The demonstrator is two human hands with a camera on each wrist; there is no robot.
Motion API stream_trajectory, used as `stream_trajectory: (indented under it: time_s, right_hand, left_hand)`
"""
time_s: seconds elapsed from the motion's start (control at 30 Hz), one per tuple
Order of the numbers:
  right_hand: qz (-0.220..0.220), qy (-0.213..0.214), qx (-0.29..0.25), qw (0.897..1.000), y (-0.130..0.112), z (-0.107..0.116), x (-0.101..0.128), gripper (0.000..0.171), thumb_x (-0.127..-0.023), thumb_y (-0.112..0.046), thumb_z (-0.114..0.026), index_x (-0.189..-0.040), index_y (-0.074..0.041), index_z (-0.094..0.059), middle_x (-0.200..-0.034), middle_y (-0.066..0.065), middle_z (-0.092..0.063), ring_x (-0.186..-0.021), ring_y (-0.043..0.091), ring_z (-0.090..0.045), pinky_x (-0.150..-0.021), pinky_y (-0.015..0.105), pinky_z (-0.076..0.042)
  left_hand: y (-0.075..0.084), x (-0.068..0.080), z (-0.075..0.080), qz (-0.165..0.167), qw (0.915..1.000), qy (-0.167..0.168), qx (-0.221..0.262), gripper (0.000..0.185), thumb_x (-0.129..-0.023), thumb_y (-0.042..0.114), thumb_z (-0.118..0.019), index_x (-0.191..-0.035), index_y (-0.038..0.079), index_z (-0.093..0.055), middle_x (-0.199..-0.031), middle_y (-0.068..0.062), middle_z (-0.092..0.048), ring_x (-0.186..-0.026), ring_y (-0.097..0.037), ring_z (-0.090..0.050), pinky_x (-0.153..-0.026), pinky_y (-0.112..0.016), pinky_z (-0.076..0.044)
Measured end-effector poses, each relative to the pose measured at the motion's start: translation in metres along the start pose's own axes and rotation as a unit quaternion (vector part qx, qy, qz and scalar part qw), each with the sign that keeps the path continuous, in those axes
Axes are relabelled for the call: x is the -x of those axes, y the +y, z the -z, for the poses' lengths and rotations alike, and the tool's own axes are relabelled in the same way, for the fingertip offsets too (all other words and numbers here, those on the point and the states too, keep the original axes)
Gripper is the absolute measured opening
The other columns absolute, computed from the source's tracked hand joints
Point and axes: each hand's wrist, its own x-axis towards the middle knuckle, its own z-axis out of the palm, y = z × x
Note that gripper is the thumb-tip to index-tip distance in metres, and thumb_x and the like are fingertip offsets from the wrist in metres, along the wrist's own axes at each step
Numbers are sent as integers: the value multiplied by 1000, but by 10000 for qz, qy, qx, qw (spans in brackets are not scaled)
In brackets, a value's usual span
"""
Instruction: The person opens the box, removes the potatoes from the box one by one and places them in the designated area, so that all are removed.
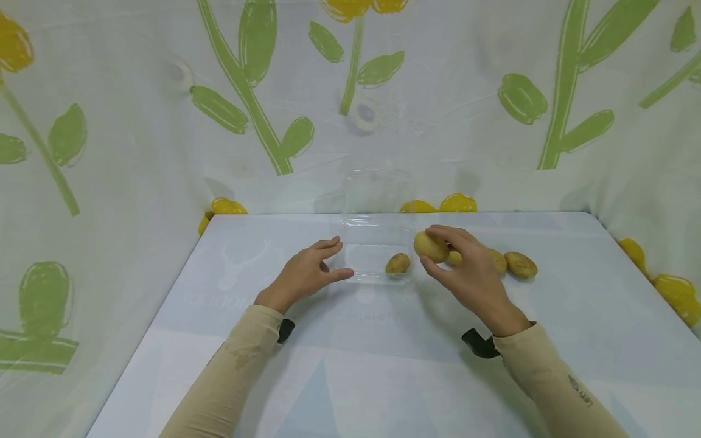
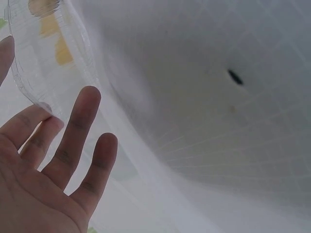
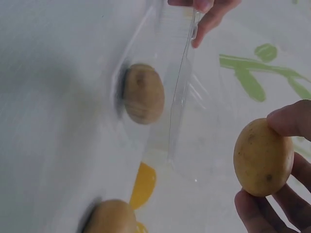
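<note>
I see a floral curtain (image 1: 109,121) hanging behind and beside the desk (image 1: 383,365), with green stems and yellow blooms printed on it. The desk carries a pale cloth with faint blue shapes.

Near the far middle of the desk stands a clear plastic clamshell box (image 1: 378,243), its lid raised upright at the back. One small potato (image 1: 397,263) lies inside its tray, toward the right front corner.

My left hand (image 1: 306,277) rests at the left edge of the box; its fingers (image 2: 80,128) are straight and relaxed, released, with the tips against the clear rim, holding nothing in a clench. The left wrist view shows the rim right at the fingertips.

My right hand (image 1: 465,267) is just right of the box, lifted off the desk, its fingers (image 3: 291,121) curled round a held potato (image 1: 431,246), thumb on one side and fingertips on the other. That potato hangs beside the box's right wall, not yet inside.

Behind the right hand, more loose potatoes (image 1: 520,264) lie on the desk, well right of the box.
</note>
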Motion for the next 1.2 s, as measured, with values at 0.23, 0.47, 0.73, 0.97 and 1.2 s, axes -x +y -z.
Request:
stream_trajectory:
  time_s: [0.23, 0.47, 0.73, 0.97, 1.2]
  right_hand:
    - [130, 139, 277, 9994, 6, 19, 10, 51, -81, -11, -86, -129, -11, -68, -130, 3, -65, -117, 20, -61, -94, 27, -50]
    - [233, 483, 253, 9982, 13, 32, 18, 54, -75, -2, -89, -125, -7, -70, -125, 6, -68, -110, 23, -65, -94, 9, -44]
    - [144, 609, 445, 9970, 23, 49, 30, 56, -71, 3, -89, -124, -5, -70, -121, 8, -69, -103, 14, -62, -90, 8, -44]
    - [-91, 570, 766, 9954, 37, 62, 41, 54, -72, 1, -89, -123, -3, -70, -119, 7, -68, -103, -6, -56, -86, 2, -42]
    - [-212, 450, 979, 9940, 50, 70, 53, 52, -73, -1, -89, -121, -4, -71, -113, 9, -69, -94, 0, -55, -81, 4, -41]
  left_hand:
    - [-1, -2, -3, -30, 10000, 62, 4, 84, -88, 62, -70, -154, 16, -45, -161, 7, -37, -95, -10, -67, -85, -34, -54]
    - [-2, -2, -3, -4, 10000, 66, 29, 85, -87, 62, -70, -154, 16, -45, -161, 8, -36, -95, -9, -66, -84, -33, -54]
    - [0, 0, -2, -30, 9999, 44, 94, 85, -87, 63, -70, -154, 16, -45, -161, 7, -36, -96, -9, -67, -85, -34, -54]
    - [-1, -1, -2, -10, 10000, 70, 36, 84, -88, 62, -70, -154, 16, -45, -161, 8, -37, -93, -8, -66, -84, -33, -53]
    - [-1, -1, -2, -61, 9999, 89, 8, 85, -88, 62, -70, -154, 15, -45, -161, 6, -37, -93, -9, -66, -83, -33, -54]
